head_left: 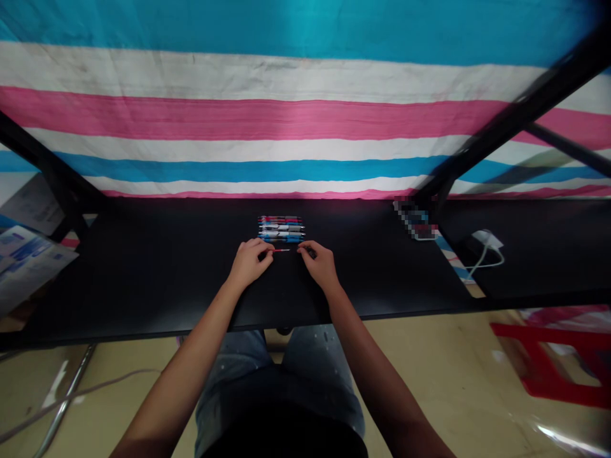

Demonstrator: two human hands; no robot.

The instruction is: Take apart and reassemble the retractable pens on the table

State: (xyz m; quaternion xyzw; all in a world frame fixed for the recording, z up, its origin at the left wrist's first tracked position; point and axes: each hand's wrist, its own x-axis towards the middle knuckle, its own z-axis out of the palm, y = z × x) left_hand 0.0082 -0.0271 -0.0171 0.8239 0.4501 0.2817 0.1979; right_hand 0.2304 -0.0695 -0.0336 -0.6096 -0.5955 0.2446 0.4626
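My left hand [251, 262] is closed in a pinch on a thin red pen refill [281, 250], whose pale tip points right. Across a small gap, my right hand [317, 259] has its thumb and fingers drawn together. Something small and dark shows by its fingers, too unclear to name. Just beyond both hands, several click pens [281, 228] lie side by side in a stack of rows, with blue, white and red parts. They rest crosswise on the black table [167, 273].
A phone-like item [416, 219], blurred out, lies at the table's right end. Beyond it are a white cable [487, 257] and a second black table [539, 254]. Papers [33, 264] stand at the left. A striped sheet [267, 121] hangs behind; a red plastic stool [529, 366] is lower right.
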